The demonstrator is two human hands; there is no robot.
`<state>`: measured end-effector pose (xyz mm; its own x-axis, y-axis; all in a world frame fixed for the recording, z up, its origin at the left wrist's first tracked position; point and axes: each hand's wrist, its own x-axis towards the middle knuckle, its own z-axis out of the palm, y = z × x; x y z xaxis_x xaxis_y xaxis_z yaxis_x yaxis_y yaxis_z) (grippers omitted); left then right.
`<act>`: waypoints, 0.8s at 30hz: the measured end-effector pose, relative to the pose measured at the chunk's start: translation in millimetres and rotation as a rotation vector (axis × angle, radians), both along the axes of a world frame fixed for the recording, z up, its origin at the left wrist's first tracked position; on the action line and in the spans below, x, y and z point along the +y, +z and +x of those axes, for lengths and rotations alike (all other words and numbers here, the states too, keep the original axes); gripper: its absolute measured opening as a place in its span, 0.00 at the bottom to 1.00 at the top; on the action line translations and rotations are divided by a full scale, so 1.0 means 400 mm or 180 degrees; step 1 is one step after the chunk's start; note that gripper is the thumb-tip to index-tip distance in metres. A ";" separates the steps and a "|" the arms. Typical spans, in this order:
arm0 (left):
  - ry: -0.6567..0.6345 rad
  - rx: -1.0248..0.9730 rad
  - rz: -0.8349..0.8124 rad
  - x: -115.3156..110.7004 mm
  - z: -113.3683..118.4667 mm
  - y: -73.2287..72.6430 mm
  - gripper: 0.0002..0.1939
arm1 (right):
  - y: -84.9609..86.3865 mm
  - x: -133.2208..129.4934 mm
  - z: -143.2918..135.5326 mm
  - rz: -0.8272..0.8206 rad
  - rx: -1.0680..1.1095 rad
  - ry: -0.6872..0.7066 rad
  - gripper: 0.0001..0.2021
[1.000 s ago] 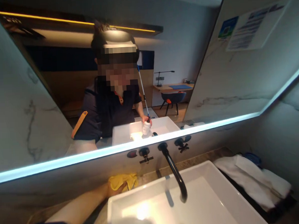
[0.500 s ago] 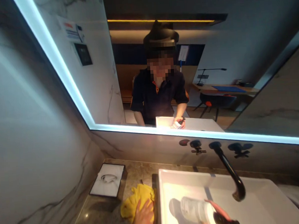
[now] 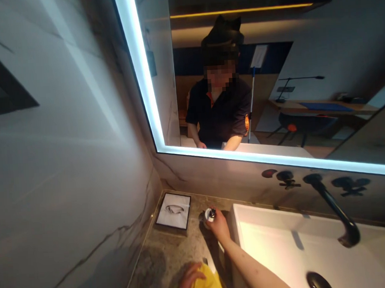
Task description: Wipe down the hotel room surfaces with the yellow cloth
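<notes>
My right hand (image 3: 219, 226) is closed around a white pump bottle (image 3: 208, 215) with a black top, seen from above. The bottle is upright at the back of the stone counter (image 3: 172, 254), between the tissue box (image 3: 174, 211) and the white sink (image 3: 265, 239). My right forearm reaches across the sink's left rim. At the bottom edge, my left hand (image 3: 188, 281) has its fingers curled over a bunched yellow cloth (image 3: 208, 283) on the counter. Part of that hand and of the cloth lies outside the frame.
A black spout (image 3: 336, 209) juts over the sink from the wall, with cross handles on either side. A dark round drain cover (image 3: 319, 281) shows in the basin. The lit-edge mirror (image 3: 245, 158) reflects a person, a desk and a chair. Marble wall (image 3: 94, 188) bounds the left.
My right hand has carried the bottle from above the sink leftward to the counter and turned it upright. The yellow cloth has moved toward me under my left hand. The view has swung left.
</notes>
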<state>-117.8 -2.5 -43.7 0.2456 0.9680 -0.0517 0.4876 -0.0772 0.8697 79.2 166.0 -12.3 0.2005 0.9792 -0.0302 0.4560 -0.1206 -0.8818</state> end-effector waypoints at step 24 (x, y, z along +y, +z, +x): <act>0.0642 0.1440 0.1437 0.514 -0.195 0.166 0.10 | -0.040 -0.317 -0.224 -0.0423 0.0183 -0.0756 0.21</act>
<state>-196.0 203.2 22.7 0.1070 0.9435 0.3137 0.8396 -0.2547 0.4797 -10.5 39.3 -28.3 0.4184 0.8916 -0.1731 0.3507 -0.3344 -0.8747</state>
